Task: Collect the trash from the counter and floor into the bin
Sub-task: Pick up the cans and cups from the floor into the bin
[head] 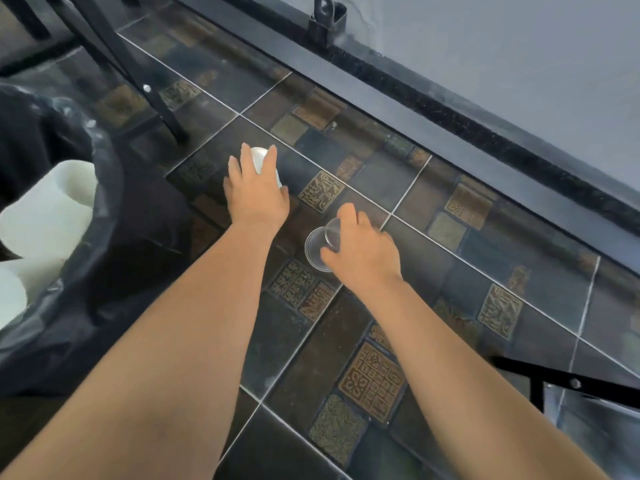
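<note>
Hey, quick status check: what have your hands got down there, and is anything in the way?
Left hand on white cup. Right hand gripping clear cup. Lined bin at left, white trash inside. Nothing blocking.

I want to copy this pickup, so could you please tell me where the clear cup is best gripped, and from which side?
Grip the clear cup across its side wall near the rim, coming from above. It lies tipped on the floor with its mouth toward the camera, so the round wall faces up. The right hand already grips it that way.
</note>
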A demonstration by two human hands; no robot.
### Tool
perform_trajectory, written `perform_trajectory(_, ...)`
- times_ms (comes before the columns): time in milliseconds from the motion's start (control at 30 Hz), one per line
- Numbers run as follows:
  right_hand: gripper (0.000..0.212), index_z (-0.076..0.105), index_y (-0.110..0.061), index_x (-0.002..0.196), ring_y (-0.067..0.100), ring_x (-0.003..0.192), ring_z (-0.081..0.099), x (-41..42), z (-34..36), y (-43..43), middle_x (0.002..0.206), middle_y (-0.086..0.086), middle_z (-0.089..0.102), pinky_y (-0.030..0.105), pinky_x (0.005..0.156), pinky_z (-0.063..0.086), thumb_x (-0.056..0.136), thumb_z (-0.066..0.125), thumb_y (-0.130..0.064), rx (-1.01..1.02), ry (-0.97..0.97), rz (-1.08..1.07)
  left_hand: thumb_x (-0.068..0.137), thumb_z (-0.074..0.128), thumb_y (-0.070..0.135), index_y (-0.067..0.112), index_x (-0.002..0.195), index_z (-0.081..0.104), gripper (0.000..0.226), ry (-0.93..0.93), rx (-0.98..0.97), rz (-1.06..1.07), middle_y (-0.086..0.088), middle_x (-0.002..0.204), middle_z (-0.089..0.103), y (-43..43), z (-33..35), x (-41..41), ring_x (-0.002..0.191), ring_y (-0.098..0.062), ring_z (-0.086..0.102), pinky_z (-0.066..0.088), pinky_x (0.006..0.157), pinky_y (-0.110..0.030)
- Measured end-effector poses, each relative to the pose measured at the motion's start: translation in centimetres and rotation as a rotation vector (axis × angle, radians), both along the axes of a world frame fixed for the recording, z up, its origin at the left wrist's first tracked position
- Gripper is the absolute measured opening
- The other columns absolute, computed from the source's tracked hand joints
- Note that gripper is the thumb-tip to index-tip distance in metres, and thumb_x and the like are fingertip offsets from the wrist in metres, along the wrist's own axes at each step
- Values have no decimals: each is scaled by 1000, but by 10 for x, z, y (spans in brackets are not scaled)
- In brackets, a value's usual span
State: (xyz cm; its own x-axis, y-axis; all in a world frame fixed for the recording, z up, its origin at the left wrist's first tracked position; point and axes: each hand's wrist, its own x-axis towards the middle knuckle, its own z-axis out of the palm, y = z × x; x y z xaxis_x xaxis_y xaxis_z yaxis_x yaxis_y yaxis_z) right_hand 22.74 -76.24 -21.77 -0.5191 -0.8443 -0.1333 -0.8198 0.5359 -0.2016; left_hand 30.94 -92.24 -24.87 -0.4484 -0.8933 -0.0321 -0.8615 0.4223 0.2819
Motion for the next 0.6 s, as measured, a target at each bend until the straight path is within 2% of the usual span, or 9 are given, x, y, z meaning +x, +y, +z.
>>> perform_trajectory(67, 45, 37, -19, 120, 30, 106, 62, -3, -5, 3, 120, 5, 56, 39, 87, 45, 87, 61, -40, -22, 24, 16, 97, 57, 34, 31, 155, 18, 71, -13, 35, 24, -15, 163, 8, -5, -4, -4, 146, -41, 16, 29, 115, -52)
perform_trajectory(167, 47, 39, -22, 124, 28, 109, 60, -5, -7, 7, 122, 4, 57, 39, 89, 44, 87, 60, -41, -67, 36, 14, 92, 66, 21, 26, 146, 33, 63, 61, -16, 48, -19, 153, 23, -3, -3, -9, 128, -39, 38, 44, 104, -50)
perform_trajectory(300, 47, 41, -25, 126, 28, 110, 57, -5, -9, 10, 124, 3, 51, 40, 91, 44, 86, 62, -41, -92, 4, -11, 84, 70, 5, 22, 136, 41, 62, 143, 7, 92, -20, 142, 29, 8, 0, -3, 117, -37, 43, 53, 93, -45)
perform_trajectory(500, 56, 37, -24, 136, 29, 115, 52, -3, -3, 16, 131, 5, 44, 40, 92, 45, 88, 62, -37, -106, -88, -53, 88, 69, 11, 21, 134, 45, 53, 284, -29, 105, -17, 143, 31, 27, 13, 13, 118, -36, 44, 53, 91, -44)
perform_trajectory(600, 66, 30, -21, 142, 30, 123, 47, 0, 9, 22, 137, 6, 44, 41, 95, 43, 88, 65, -32, -182, -134, -114, 88, 71, 18, 20, 133, 46, 52, 314, -78, 109, -17, 138, 42, 45, 28, 21, 115, -37, 46, 51, 90, -45)
